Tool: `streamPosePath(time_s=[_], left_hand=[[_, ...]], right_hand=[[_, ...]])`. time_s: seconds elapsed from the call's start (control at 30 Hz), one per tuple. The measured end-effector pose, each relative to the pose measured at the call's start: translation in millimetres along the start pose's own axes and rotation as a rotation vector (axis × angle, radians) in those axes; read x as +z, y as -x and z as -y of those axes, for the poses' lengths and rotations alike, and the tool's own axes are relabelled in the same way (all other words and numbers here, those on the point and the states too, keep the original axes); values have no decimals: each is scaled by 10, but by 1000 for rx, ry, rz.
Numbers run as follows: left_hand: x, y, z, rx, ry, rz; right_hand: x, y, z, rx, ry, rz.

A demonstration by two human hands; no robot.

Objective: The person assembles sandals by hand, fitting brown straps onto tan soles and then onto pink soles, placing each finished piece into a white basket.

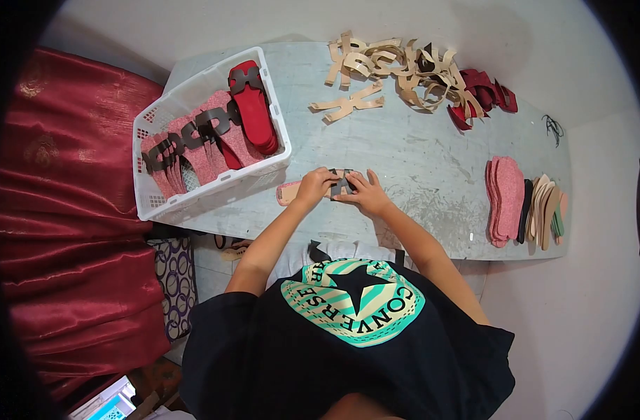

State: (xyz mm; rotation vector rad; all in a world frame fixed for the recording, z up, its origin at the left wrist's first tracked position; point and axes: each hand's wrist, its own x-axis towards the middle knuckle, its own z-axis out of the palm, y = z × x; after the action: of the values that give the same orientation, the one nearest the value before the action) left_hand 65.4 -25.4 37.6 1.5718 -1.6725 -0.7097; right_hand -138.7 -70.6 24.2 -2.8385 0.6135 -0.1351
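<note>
A sandal sole point(287, 193) with a tan face and a pink rim lies near the front of the table, under my hands. A dark strap point(343, 186) is folded over its right end. My left hand point(316, 187) is closed at the strap's left side, its fingers bent and partly covering the sole. On the right, my right hand point(366, 195) presses the strap with thumb and fingers, holding it against the sole. The exact fingertip contact is too small to make out.
A white basket point(215, 183) at left holds red and pink sandals with dark straps. Tan strap pieces point(348, 103) lie at the back, beside dark red straps point(480, 87). Stacked pink soles point(505, 199) and other soles point(544, 203) stand at right. A red curtain point(82, 210) hangs left.
</note>
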Motion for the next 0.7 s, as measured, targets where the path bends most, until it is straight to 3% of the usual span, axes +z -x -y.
streamPosePath(time_s=[0.7], left_hand=[[87, 161, 141, 175, -239, 93]], right_hand=[[-57, -4, 34, 29, -37, -5]])
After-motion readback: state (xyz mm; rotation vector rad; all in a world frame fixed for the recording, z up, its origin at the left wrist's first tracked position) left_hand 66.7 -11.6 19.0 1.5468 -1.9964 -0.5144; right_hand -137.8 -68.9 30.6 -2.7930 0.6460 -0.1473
